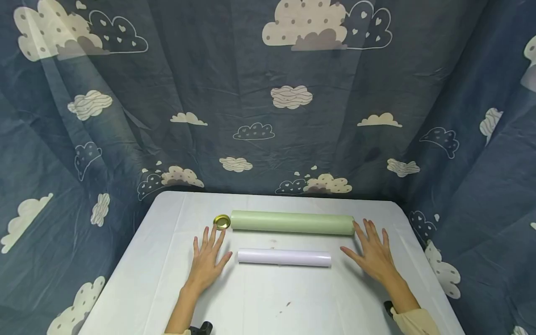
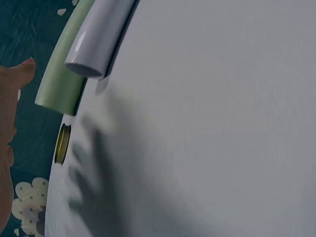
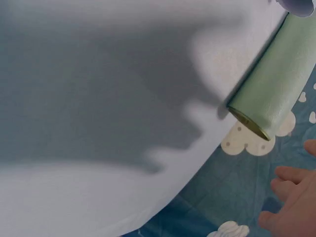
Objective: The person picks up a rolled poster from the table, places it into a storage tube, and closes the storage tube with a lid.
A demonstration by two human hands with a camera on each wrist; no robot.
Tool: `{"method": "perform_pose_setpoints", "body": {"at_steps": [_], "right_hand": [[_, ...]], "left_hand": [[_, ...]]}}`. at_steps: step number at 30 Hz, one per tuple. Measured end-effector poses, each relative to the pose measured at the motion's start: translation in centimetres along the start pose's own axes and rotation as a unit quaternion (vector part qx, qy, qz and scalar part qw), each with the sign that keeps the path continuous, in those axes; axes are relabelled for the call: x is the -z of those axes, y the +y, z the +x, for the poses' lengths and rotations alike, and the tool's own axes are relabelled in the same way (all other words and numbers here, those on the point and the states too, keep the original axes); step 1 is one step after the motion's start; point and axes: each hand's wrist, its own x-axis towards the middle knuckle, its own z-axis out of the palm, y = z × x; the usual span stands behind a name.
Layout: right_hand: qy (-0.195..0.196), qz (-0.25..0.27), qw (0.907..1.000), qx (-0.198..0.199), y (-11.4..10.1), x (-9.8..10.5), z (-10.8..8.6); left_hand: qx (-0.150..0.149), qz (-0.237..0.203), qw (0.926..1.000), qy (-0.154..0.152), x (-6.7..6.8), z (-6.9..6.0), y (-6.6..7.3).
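With fingers spread and nothing grasped, the left hand (image 1: 207, 263) and right hand (image 1: 374, 256) are held over the white surface (image 1: 284, 298); along its far edge, a green roll (image 1: 293, 222) is laid beyond a lavender roll (image 1: 284, 257).

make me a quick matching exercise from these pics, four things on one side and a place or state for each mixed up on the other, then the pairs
Things
1. green cylinder
2. pale lilac cylinder
3. gold round piece
4. cloud-print curtain

Places and states
A. lies beside the left end of a cylinder in the head view
B. hangs behind the white table
C. the longer cylinder
D. the cylinder lower down in the head view

Pairs: 1-C, 2-D, 3-A, 4-B
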Motion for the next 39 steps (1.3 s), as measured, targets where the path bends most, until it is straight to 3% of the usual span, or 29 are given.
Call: {"method": "perform_pose_setpoints", "body": {"at_steps": [14,23,29,34,39], "right_hand": [[-0.009,-0.009,0.9998,0.013,-1.0,-2.0,3.3],[-0.015,-0.001,0.9992,0.038,-2.5,-3.9,5.6],[-0.044,-0.017,0.9973,0.056,-3.4,-4.9,7.1],[-0.067,-0.029,0.9952,0.066,-4.4,-5.6,8.3],[-0.065,-0.035,0.9938,0.083,-5.3,-6.2,9.3]], "left_hand": [[-0.088,0.016,0.9958,-0.019,-3.5,1.9,3.7],[-0.138,0.051,0.9884,-0.037,-6.4,2.2,6.8],[-0.178,0.084,0.9796,-0.043,-8.5,2.5,9.1],[-0.188,0.106,0.9749,-0.053,-9.6,2.5,10.2],[-0.191,0.103,0.9757,-0.033,-10.2,2.2,10.2]]}}
